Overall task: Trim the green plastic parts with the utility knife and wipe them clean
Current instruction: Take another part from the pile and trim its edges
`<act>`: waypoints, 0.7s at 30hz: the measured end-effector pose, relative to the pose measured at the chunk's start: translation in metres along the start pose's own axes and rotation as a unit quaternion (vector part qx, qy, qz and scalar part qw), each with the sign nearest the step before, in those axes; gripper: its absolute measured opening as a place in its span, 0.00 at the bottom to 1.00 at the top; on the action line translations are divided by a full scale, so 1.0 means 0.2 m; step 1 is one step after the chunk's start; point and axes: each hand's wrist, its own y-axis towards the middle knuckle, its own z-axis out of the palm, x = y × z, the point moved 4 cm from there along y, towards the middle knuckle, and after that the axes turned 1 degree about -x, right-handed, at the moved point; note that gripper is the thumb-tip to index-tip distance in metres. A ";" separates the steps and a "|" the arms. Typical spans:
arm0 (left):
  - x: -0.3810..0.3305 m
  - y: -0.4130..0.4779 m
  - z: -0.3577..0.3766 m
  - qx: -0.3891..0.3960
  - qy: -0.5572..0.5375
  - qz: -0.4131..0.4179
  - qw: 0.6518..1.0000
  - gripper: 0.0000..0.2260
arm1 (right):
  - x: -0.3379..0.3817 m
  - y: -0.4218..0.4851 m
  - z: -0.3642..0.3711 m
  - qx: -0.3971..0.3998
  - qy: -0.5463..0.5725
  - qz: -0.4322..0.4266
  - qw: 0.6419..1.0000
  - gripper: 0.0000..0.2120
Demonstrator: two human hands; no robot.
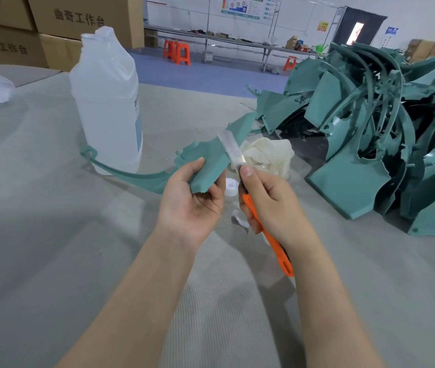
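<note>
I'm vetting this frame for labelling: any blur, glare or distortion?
Head view: the blade of the utility knife is motion-blurred; the left hand, right hand and held green part look fairly sharp. Same view: soft shadows on the table, no harsh glare, wide-angle bending near the edges.

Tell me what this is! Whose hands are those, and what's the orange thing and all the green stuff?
A camera on a person's head took this, looking down at their own hands. The left hand holds a long curved green plastic part. The right hand grips an orange utility knife, its blade up at that part for trimming. On the grey table are a big clear bottle, a crumpled white cloth, a little white cap and a heap of more green parts.
</note>
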 end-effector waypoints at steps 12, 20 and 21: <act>0.01 0.00 0.01 0.021 0.012 0.003 1.000 0.04 | 0.03 0.00 -0.01 -0.075 0.023 -0.033 0.996 0.25; 0.01 -0.01 0.02 0.027 -0.002 -0.003 1.000 0.04 | 0.01 0.00 0.01 -0.048 0.028 -0.026 0.998 0.25; 0.01 0.00 0.02 0.028 -0.006 -0.002 1.000 0.04 | 0.01 0.00 0.02 -0.037 0.029 -0.029 0.998 0.24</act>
